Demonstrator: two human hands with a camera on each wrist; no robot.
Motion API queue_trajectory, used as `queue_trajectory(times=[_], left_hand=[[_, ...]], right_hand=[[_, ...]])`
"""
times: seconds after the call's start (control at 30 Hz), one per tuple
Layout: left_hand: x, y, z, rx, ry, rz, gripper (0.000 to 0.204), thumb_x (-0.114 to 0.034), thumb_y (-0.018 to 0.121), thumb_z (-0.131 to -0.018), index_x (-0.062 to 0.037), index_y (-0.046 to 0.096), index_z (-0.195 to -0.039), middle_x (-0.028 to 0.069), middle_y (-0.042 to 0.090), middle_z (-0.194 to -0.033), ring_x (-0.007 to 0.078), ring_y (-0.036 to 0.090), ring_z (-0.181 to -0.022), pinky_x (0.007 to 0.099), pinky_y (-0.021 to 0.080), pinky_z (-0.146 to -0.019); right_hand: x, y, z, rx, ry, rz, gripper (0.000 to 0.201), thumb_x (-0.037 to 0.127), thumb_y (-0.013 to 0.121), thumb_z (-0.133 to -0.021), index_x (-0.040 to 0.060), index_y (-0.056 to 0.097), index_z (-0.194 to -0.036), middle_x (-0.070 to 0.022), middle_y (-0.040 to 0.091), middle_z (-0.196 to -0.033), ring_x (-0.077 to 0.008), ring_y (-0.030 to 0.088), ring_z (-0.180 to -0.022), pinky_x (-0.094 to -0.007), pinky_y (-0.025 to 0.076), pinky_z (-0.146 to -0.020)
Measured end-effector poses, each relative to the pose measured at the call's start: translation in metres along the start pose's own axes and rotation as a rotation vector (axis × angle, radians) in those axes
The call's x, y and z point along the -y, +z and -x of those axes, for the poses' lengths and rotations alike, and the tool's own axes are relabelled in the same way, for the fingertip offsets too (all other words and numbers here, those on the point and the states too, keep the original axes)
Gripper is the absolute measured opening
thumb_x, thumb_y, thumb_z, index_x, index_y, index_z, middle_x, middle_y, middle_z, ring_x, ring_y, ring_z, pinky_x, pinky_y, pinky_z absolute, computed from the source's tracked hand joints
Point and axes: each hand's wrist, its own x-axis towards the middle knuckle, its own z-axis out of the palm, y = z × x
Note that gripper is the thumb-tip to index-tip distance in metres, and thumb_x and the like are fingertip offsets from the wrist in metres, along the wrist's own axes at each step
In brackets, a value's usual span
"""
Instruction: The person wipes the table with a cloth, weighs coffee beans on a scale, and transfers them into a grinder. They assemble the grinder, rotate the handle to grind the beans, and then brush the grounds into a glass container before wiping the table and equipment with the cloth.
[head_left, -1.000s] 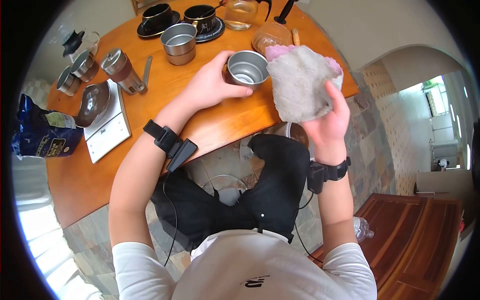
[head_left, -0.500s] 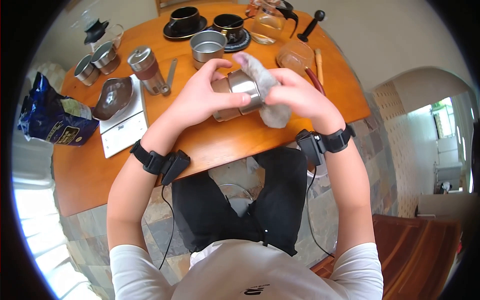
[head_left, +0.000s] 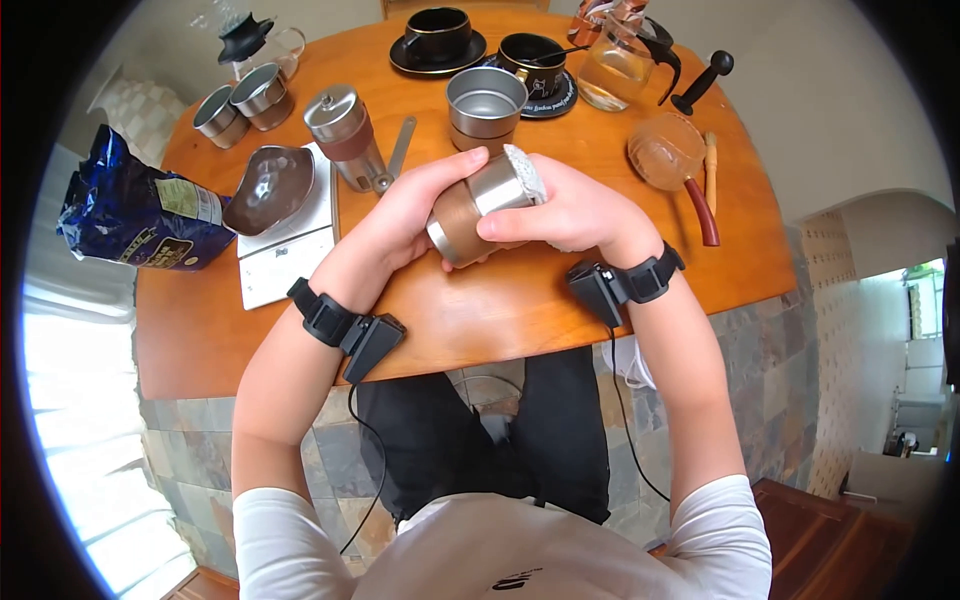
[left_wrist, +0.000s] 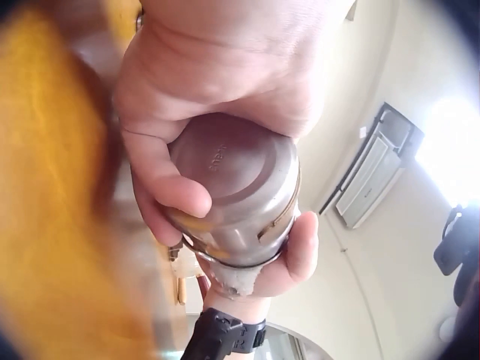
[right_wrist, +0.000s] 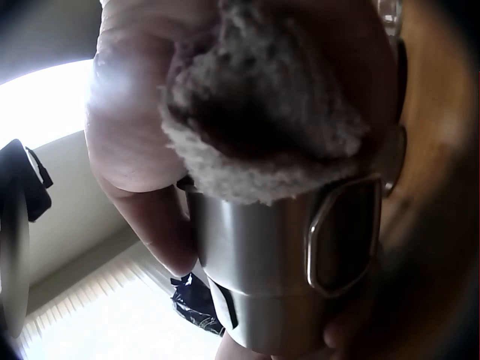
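A steel cup with a brown band point(head_left: 462, 218) is held tilted over the table's near part, its mouth to the right. My left hand point(head_left: 405, 208) grips it around the base, which shows in the left wrist view with faint raised lettering. A grey cloth point(head_left: 524, 172) is bunched at the cup's mouth under my right hand point(head_left: 580, 205). The right thumb lies along the cup's outer wall, while the other right fingers are mostly hidden. In the right wrist view the cloth point(right_wrist: 262, 176) covers the rim, and a wire handle point(right_wrist: 311, 247) shows on the cup's side.
Just behind stands another steel cup point(head_left: 486, 105). To the left are a hand grinder point(head_left: 345, 130), a white scale point(head_left: 285, 265) with a brown dish point(head_left: 272, 190), and a blue bag point(head_left: 150, 215). On the right lie a portafilter-like pot with red handle point(head_left: 665, 150) and a brush point(head_left: 711, 170).
The cloth, earlier spread over my right palm, has come to the cup's mouth and bunched there. The cup has tipped from upright onto its side. The head view has swung left.
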Motion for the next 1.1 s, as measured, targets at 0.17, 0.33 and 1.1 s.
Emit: queue_trajectory(times=[0.17, 0.33, 1.1], left_hand=[[-0.001, 0.007, 0.006, -0.098, 0.124, 0.031, 0.062, -0.051, 0.05, -0.099, -0.0037, 0.037, -0.135, 0.0151, 0.066, -0.087, 0.0214, 0.066, -0.059, 0.0274, 0.05, -0.04], [0.012, 0.019, 0.005, -0.181, 0.324, -0.251, 0.065, -0.034, 0.067, -0.093, -0.0049, 0.028, -0.136, 0.0095, 0.057, -0.093, 0.0128, 0.057, -0.052, 0.0236, 0.047, -0.04], [0.008, 0.023, 0.02, -0.162, 0.743, -0.707, 0.075, -0.026, 0.081, -0.082, -0.0014, 0.034, -0.137, 0.0136, 0.056, -0.124, 0.0192, 0.056, -0.115, 0.0339, 0.048, -0.097]], right_hand=[[-0.006, -0.008, -0.005, -0.199, 0.045, -0.231, 0.032, 0.021, 0.066, -0.092, -0.0014, 0.063, -0.115, -0.0088, 0.069, -0.103, -0.0175, 0.066, -0.09, -0.0305, 0.053, -0.08], [-0.01, -0.015, -0.001, -0.482, 0.031, -0.48, 0.036, 0.025, 0.064, -0.095, 0.0, 0.061, -0.121, -0.0074, 0.068, -0.109, -0.0158, 0.064, -0.097, -0.0294, 0.051, -0.084], [-0.008, 0.004, 0.024, -0.214, -0.255, -0.353, 0.067, 0.039, 0.075, -0.086, -0.0013, 0.05, -0.134, -0.0076, 0.061, -0.124, -0.016, 0.059, -0.112, -0.0301, 0.049, -0.094]])
